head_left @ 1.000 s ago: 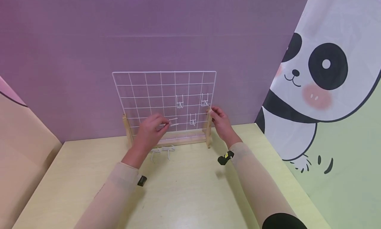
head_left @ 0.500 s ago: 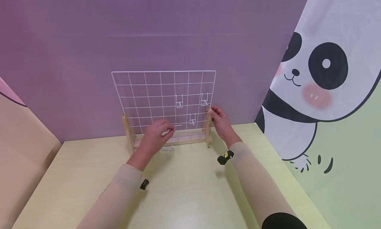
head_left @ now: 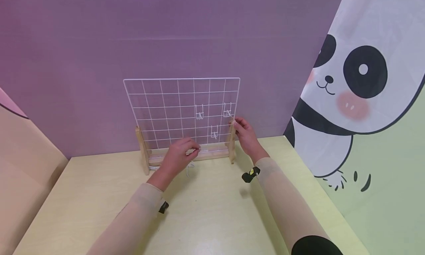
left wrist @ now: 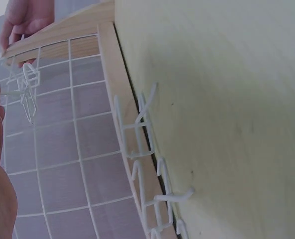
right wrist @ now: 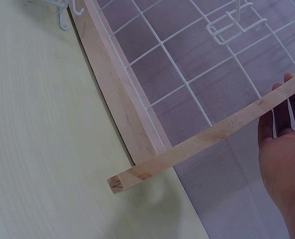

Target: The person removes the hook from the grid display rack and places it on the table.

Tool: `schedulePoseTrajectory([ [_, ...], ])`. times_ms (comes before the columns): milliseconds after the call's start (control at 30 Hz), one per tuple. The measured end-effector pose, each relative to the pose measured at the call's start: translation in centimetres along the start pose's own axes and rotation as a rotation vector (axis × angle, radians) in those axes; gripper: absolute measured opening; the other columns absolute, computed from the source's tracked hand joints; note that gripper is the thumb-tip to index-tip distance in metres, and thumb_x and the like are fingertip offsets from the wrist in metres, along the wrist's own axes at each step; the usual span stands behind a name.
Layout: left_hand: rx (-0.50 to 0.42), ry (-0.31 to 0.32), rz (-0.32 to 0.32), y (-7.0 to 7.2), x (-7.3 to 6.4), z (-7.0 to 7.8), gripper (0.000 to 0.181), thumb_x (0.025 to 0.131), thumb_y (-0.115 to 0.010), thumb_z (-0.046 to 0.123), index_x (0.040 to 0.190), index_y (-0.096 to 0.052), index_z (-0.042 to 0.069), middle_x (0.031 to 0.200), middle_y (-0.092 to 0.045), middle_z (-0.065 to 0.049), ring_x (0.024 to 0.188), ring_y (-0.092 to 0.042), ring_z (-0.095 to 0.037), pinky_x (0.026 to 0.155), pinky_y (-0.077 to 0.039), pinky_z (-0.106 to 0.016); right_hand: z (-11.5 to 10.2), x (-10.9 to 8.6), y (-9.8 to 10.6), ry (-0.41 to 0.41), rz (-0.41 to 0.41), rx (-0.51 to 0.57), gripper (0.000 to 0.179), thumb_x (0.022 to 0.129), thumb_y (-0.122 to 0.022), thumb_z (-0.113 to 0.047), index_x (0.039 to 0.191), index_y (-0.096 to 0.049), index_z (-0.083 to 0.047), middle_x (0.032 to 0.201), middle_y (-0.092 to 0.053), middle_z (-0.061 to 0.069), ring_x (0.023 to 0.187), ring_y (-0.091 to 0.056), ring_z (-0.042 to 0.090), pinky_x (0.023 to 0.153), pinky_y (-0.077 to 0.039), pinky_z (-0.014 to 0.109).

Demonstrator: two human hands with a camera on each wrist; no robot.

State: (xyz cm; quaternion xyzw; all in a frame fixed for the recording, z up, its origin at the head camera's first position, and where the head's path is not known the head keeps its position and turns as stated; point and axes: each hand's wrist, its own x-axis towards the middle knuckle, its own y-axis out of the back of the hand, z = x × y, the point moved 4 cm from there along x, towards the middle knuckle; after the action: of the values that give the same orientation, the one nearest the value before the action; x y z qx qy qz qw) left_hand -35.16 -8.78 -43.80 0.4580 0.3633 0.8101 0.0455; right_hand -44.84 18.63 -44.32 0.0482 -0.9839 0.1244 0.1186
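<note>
My left hand (head_left: 182, 152) is at the lower middle of a white wire grid panel (head_left: 170, 107). Its thumb and fingers pinch the prong of a white wire hook (left wrist: 29, 92), which lies close over the grid wires in the left wrist view. From the head, that hook is mostly hidden by the fingers. My right hand (head_left: 246, 137) holds the upper end of the wooden side post (right wrist: 212, 137), fingers around its outer edge. Several white hooks hang on the grid's right part, among them a lower one (head_left: 214, 132) and an upper one (head_left: 199, 113).
Loose white hooks (left wrist: 137, 127) lie on the table in front of the wooden base bar (right wrist: 112, 74). The left post (head_left: 142, 150) stands near the table's back edge. A purple backdrop (head_left: 99, 56) rises behind, and a panda print (head_left: 365, 111) hangs at right.
My left hand has moved down and to the right along the grid with the hook, whose prongs showed beyond the fingers before. My right hand has stayed on the post.
</note>
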Motion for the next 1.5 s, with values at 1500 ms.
schedulePoseTrajectory([
  [1500,0.061,0.154,-0.296,-4.6,-1.1,-1.5,0.012,0.096,-0.086,0.003,0.102,-0.080,0.012,0.101,-0.073,0.002,0.097,-0.072,-0.019,0.093,-0.064,-0.038,0.5,0.4,0.2,-0.007,0.007,0.021,0.029,0.115,-0.057,-0.008,0.138,-0.056,0.009,0.127,-0.070,0.011,0.134,-0.055,0.038,0.109,-0.046,0.032],
])
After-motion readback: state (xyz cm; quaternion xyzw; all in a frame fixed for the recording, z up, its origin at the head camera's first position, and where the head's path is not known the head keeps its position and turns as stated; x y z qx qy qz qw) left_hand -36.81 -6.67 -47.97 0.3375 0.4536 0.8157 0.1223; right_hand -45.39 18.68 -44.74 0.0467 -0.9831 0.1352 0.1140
